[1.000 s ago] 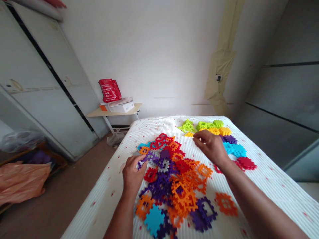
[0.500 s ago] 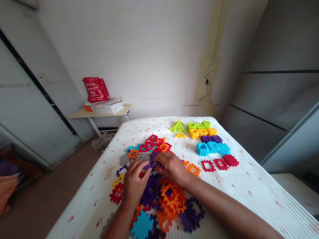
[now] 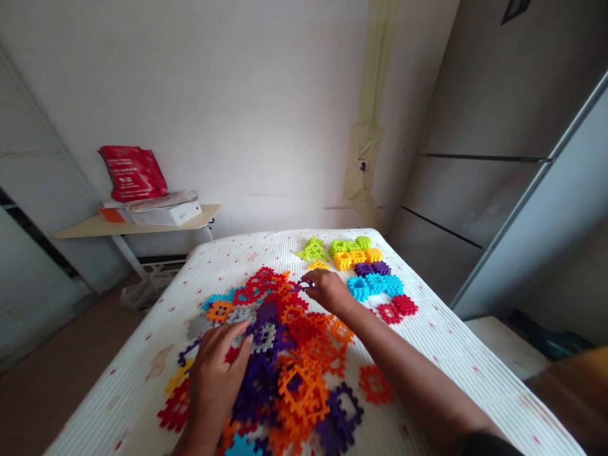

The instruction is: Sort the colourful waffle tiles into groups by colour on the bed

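My right hand (image 3: 329,292) pinches a purple interlocking plastic piece (image 3: 304,285) with a hole in it, just above the far right side of a mixed pile. My left hand (image 3: 216,367) hovers over the pile's left side, fingers and thumb apart, with nothing seen between them. Near its fingertips lie a grey window-frame piece (image 3: 265,337) and a solid purple piece (image 3: 266,311). Orange pieces (image 3: 302,392) and red pieces (image 3: 266,278) make up much of the pile. My left hand and forearm hide some pieces at the left.
Pieces grouped by colour stand at the far right: green (image 3: 349,246), yellow (image 3: 356,257), purple (image 3: 373,268), blue (image 3: 375,284) and red (image 3: 403,305). Green triangles (image 3: 313,249) lie beside them. A side table (image 3: 90,226) carries a red bag (image 3: 133,174) and a white box (image 3: 175,214).
My hands have moved apart: the right went away and rightward with a purple piece, while the left stayed over the pile and let go. The view turned right.
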The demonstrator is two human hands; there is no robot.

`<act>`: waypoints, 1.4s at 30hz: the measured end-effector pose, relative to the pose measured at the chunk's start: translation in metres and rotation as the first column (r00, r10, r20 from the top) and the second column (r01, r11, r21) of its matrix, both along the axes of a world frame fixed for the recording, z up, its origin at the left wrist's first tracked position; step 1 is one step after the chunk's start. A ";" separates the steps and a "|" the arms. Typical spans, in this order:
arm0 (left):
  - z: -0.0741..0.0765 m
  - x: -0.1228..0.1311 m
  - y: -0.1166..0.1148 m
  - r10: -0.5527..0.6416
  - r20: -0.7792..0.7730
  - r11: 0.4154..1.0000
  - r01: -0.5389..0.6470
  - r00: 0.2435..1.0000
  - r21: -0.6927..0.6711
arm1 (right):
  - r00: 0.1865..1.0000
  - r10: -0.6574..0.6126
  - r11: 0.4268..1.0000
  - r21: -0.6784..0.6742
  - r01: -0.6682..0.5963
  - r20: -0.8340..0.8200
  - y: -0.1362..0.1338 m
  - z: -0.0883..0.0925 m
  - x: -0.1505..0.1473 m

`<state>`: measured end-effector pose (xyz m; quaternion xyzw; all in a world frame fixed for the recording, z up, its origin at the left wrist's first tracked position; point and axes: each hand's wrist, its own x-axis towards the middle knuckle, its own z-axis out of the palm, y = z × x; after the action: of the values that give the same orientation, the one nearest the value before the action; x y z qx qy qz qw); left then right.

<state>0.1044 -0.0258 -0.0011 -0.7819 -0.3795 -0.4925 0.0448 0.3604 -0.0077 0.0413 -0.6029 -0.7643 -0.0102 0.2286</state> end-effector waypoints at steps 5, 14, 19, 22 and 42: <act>0.001 0.000 -0.001 -0.012 -0.010 1.000 0.012 1.000 0.023 | 0.954 -0.196 0.951 -0.194 0.241 0.228 0.030 -0.003 0.047; -0.001 0.000 0.000 -0.021 -0.016 1.000 0.021 1.000 0.014 | 0.912 -0.227 0.894 -0.298 0.335 0.342 0.060 -0.025 0.064; 0.001 0.001 -0.002 -0.017 0.005 1.000 0.017 1.000 -0.001 | 0.904 -0.219 0.883 -0.321 0.344 0.367 0.062 -0.027 0.058; 0.003 0.001 -0.002 -0.016 0.025 1.000 0.017 1.000 -0.016 | 0.902 -0.220 0.884 -0.316 0.346 0.372 0.062 -0.027 0.055; -0.012 -0.008 0.010 0.056 -0.248 0.928 -0.142 0.967 -0.345 | 0.988 -0.061 0.981 -0.172 0.085 0.141 0.021 -0.017 0.016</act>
<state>0.0968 -0.0155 -0.0132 -0.8091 -0.4944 -0.3164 -0.0296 0.3764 0.0136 0.0246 -0.6466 -0.7531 0.0089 0.1212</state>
